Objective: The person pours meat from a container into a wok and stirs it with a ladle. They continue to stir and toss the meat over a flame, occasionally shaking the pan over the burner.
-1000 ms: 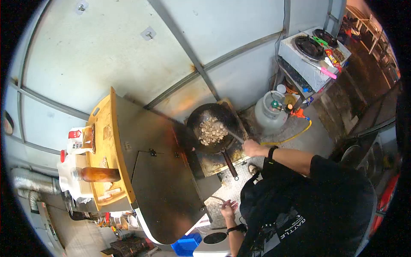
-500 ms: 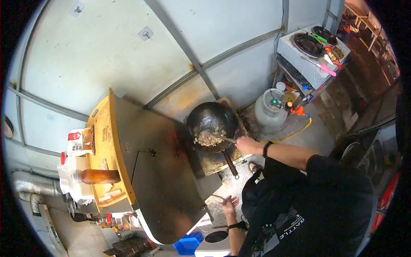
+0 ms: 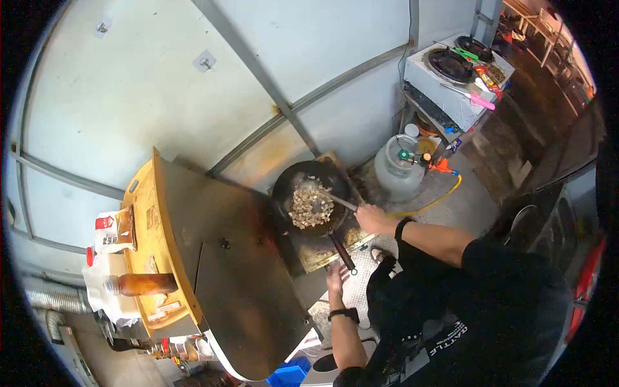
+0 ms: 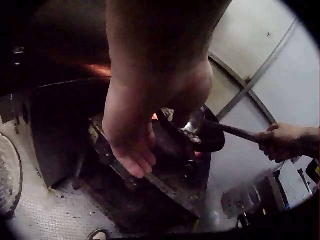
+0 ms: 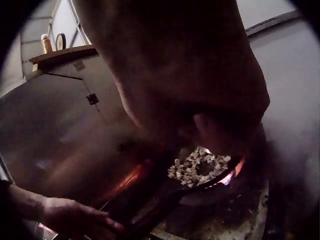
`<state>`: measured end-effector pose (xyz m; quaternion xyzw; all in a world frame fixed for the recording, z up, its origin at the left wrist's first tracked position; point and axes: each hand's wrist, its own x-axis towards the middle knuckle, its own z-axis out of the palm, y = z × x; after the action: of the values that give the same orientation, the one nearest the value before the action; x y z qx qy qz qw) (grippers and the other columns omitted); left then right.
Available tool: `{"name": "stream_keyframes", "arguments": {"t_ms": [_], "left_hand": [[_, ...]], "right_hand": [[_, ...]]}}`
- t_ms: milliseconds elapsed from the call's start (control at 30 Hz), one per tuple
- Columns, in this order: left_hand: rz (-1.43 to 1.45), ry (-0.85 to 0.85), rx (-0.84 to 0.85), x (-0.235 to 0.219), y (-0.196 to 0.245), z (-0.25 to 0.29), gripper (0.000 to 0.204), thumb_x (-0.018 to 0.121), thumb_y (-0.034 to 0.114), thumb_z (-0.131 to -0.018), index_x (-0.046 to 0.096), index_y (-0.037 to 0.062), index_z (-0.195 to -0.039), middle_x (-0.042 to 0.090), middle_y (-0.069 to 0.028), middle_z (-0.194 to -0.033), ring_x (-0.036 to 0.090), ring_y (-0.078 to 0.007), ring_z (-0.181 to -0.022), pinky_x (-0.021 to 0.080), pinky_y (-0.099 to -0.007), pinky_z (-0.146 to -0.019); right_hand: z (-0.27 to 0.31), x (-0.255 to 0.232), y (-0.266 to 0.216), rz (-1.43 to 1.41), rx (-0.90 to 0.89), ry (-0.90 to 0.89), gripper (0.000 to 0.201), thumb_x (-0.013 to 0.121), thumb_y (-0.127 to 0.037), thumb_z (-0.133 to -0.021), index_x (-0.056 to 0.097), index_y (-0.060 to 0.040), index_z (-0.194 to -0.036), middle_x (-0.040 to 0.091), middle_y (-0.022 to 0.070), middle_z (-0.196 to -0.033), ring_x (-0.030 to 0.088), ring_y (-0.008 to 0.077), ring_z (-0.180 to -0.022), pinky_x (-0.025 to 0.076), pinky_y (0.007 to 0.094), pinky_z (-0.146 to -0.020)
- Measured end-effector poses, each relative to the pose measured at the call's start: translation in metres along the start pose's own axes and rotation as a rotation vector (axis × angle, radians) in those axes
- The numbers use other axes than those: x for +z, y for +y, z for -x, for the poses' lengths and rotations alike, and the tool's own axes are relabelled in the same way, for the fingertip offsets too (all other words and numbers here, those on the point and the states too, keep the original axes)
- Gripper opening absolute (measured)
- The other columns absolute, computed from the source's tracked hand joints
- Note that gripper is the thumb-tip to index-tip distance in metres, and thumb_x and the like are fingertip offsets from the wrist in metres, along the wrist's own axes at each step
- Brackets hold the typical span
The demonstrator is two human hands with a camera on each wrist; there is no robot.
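Observation:
My right hand (image 3: 374,220) grips the long handle of a wok spatula (image 3: 340,201), its head among small pale chopped pieces of food (image 3: 309,205). The pieces lie in a black wok (image 3: 284,182) on the stove (image 3: 316,255); flame (image 5: 231,176) shows beneath its rim in the right wrist view. The wok's dark handle (image 3: 341,251) points towards me with no hand on it. My left hand (image 3: 334,278) is at the stove's front edge, beside the end of that handle. Its fingers (image 4: 136,166) reach loosely down by the edge in the left wrist view.
A metal panel (image 3: 245,309) stands left of the stove, beside a wooden tray (image 3: 143,226) bearing a brown bottle (image 3: 149,284) and packets. Right of the wok are a gas cylinder (image 3: 394,171), a yellow hose (image 3: 429,205) and a second stove (image 3: 438,90).
My left hand has moved up from below to the stove's front edge. My right hand has kept working the spatula, and the food has spread out from the near side of the wok.

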<state>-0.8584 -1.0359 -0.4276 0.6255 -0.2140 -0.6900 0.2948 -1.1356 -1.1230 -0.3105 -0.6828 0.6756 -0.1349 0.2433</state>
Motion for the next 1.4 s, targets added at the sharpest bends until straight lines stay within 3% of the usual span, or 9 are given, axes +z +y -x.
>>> {"name": "stream_keyframes", "arguments": {"t_ms": [133, 167, 267, 467, 633, 767, 933, 1133, 1400], "left_hand": [[-0.123, -0.064, -0.103, 0.044, 0.018, -0.041, 0.041, 0.071, 0.022, -0.087, 0.051, -0.0026, -0.114, 0.064, -0.0097, -0.082, 0.065, -0.0206, -0.063, 0.055, -0.0315, -0.055], [-0.033, -0.096, -0.173, 0.056, 0.022, -0.036, 0.029, 0.071, 0.024, -0.088, 0.053, 0.0027, -0.095, 0.056, -0.0043, -0.067, 0.056, -0.0178, -0.051, 0.049, -0.0309, -0.047], [0.224, -0.166, -0.146, 0.077, 0.037, -0.006, 0.024, 0.067, 0.020, -0.091, 0.046, 0.0116, -0.085, 0.042, 0.0027, -0.057, 0.039, -0.0093, -0.044, 0.032, -0.0248, -0.039], [0.277, -0.193, -0.328, 0.071, 0.070, 0.016, 0.027, 0.063, 0.012, -0.092, 0.045, 0.0118, -0.072, 0.042, 0.0041, -0.055, 0.038, -0.0065, -0.041, 0.034, -0.0223, -0.037], [0.207, -0.215, -0.183, 0.080, 0.092, 0.010, 0.025, 0.060, 0.010, -0.088, 0.047, 0.0092, -0.066, 0.046, -0.0011, -0.053, 0.043, -0.0127, -0.041, 0.037, -0.0275, -0.039], [0.027, -0.082, 0.027, 0.074, 0.057, 0.110, 0.034, 0.066, 0.011, -0.083, 0.048, 0.0082, -0.055, 0.050, -0.0069, -0.048, 0.049, -0.0190, -0.040, 0.039, -0.0332, -0.039], [0.041, -0.202, 0.074, 0.077, 0.079, 0.092, 0.033, 0.061, 0.012, -0.087, 0.047, 0.0081, -0.057, 0.048, -0.0045, -0.048, 0.048, -0.0177, -0.039, 0.038, -0.0323, -0.041], [0.145, -0.178, 0.042, 0.098, 0.125, 0.043, 0.023, 0.062, 0.007, -0.084, 0.051, 0.0092, -0.064, 0.042, 0.0005, -0.049, 0.042, -0.0118, -0.040, 0.035, -0.0273, -0.039], [-0.020, -0.100, 0.081, 0.081, 0.044, 0.114, 0.017, 0.065, 0.004, -0.083, 0.054, 0.0032, -0.070, 0.051, -0.0061, -0.049, 0.049, -0.0169, -0.039, 0.038, -0.0315, -0.039]], "right_hand": [[-0.018, 0.039, 0.042, 0.120, -0.104, -0.080, 0.027, 0.059, -0.018, -0.088, 0.065, 0.0044, -0.075, 0.065, 0.0233, -0.075, 0.068, 0.0391, -0.072, 0.057, 0.0461, -0.060], [-0.016, 0.041, 0.051, 0.128, -0.131, -0.057, 0.026, 0.059, -0.018, -0.087, 0.065, 0.0044, -0.075, 0.066, 0.0229, -0.075, 0.069, 0.0389, -0.072, 0.057, 0.0461, -0.061], [0.013, -0.029, 0.028, 0.145, -0.093, -0.153, 0.032, 0.057, -0.027, -0.090, 0.068, 0.0015, -0.081, 0.067, 0.0232, -0.080, 0.068, 0.0399, -0.075, 0.055, 0.0494, -0.067], [0.036, -0.139, -0.010, 0.258, -0.181, -0.334, 0.027, 0.056, -0.023, -0.088, 0.069, -0.0003, -0.080, 0.068, 0.0217, -0.078, 0.069, 0.0386, -0.075, 0.055, 0.0487, -0.066], [0.010, -0.105, -0.003, 0.342, -0.339, -0.250, 0.018, 0.060, -0.016, -0.081, 0.068, 0.0003, -0.078, 0.069, 0.0196, -0.079, 0.069, 0.0357, -0.073, 0.056, 0.0468, -0.065], [0.030, -0.133, -0.019, 0.296, -0.262, -0.178, 0.024, 0.059, -0.020, -0.086, 0.068, 0.0016, -0.080, 0.069, 0.0202, -0.081, 0.069, 0.0361, -0.075, 0.055, 0.0471, -0.066], [0.034, -0.187, -0.044, 0.225, -0.146, -0.304, 0.035, 0.054, -0.028, -0.094, 0.067, 0.0046, -0.089, 0.068, 0.0264, -0.088, 0.067, 0.0424, -0.082, 0.054, 0.0514, -0.073], [0.004, -0.143, -0.025, 0.237, -0.157, -0.271, 0.040, 0.054, -0.031, -0.094, 0.060, 0.0047, -0.077, 0.063, 0.0261, -0.071, 0.064, 0.0450, -0.073, 0.051, 0.0539, -0.068], [0.039, -0.141, -0.009, 0.260, -0.169, -0.170, 0.035, 0.052, -0.031, -0.096, 0.063, 0.0009, -0.087, 0.067, 0.0216, -0.078, 0.067, 0.0414, -0.075, 0.054, 0.0506, -0.068]]}}
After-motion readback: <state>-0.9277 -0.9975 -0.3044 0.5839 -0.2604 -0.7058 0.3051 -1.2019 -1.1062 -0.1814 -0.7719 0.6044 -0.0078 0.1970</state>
